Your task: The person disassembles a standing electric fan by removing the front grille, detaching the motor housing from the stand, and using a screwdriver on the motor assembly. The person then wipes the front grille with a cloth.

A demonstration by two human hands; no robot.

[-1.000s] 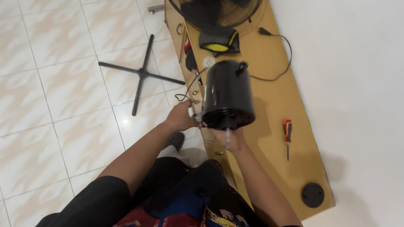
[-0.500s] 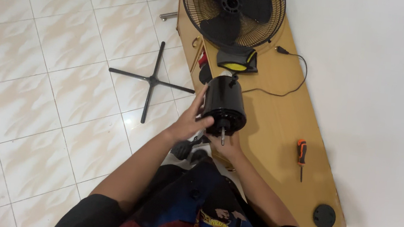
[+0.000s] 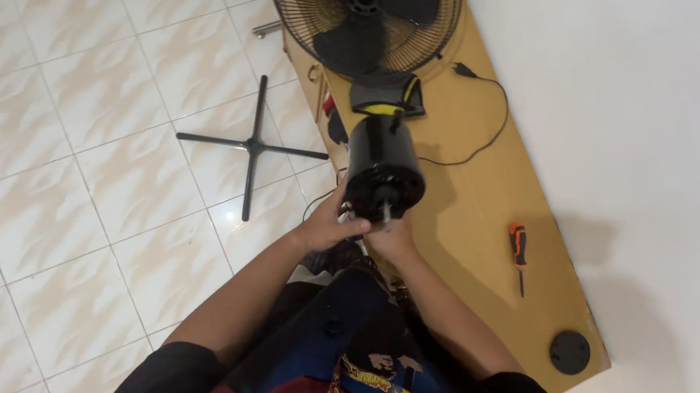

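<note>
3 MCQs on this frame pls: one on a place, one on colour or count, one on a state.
1. Where does the screwdriver lie?
A. on the tan board
B. on the tiled floor
C. in the left hand

2. What colour is the screwdriver's handle?
A. blue
B. orange and black
C. white

3. How is the black motor housing held?
A. lying on the floor
B. standing alone on the board
C. lifted in both hands, shaft toward the person

Answers:
1 A, it rests on the tan board to the right of the hands, touched by neither.
2 B, the grip shows orange with black bands.
3 C, the left hand and right hand close around its near end, with the shaft pointing back at the person.
</note>
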